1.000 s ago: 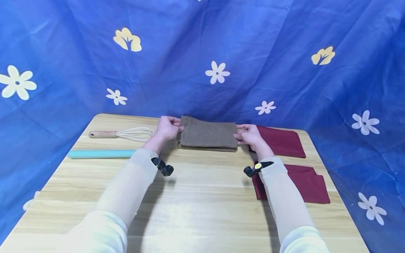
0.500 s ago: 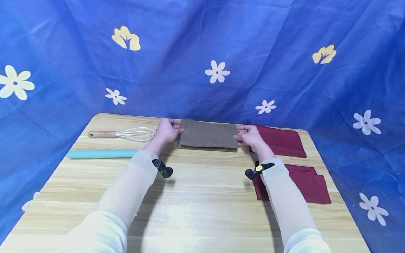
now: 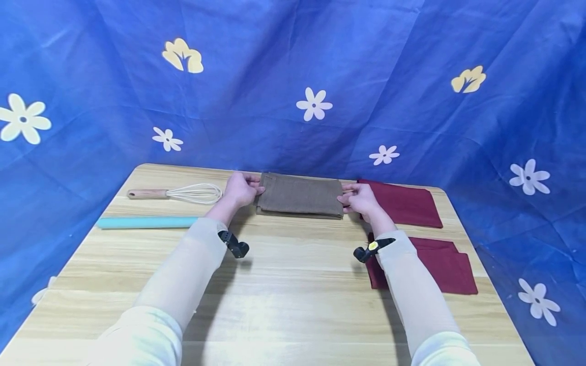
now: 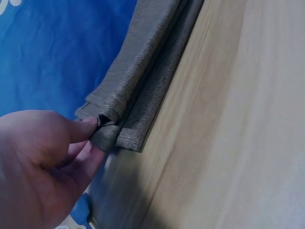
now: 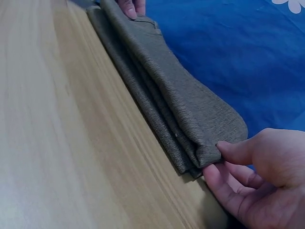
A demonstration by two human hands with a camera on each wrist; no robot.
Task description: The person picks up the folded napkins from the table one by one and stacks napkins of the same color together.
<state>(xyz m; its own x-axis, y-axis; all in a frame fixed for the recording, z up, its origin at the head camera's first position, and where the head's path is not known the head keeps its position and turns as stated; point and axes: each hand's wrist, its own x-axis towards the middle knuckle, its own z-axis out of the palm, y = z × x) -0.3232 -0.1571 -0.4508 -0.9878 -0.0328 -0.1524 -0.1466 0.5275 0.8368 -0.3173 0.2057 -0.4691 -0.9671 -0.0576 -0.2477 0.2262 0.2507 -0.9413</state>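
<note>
Folded brown cloth [image 3: 299, 195] lies at far edge of table [image 3: 293, 284], mid-width. Left hand [image 3: 241, 188] pinches its left end, thumb over top fold. Right hand [image 3: 361, 198] pinches right end likewise. Whisk [image 3: 183, 193] and teal roll [image 3: 146, 222] toward left edge; two maroon cloths [image 3: 405, 203] toward right edge.

The light is bright and even, and it seems to come from above and in front, because the forearms throw soft dark shadows on the wooden table [image 3: 293, 284] in the lower middle of the head view, where a pale glare also lies. The head view is sharp but bends at its edges. In both wrist views the near hand and the lower corners are blurred.
</note>
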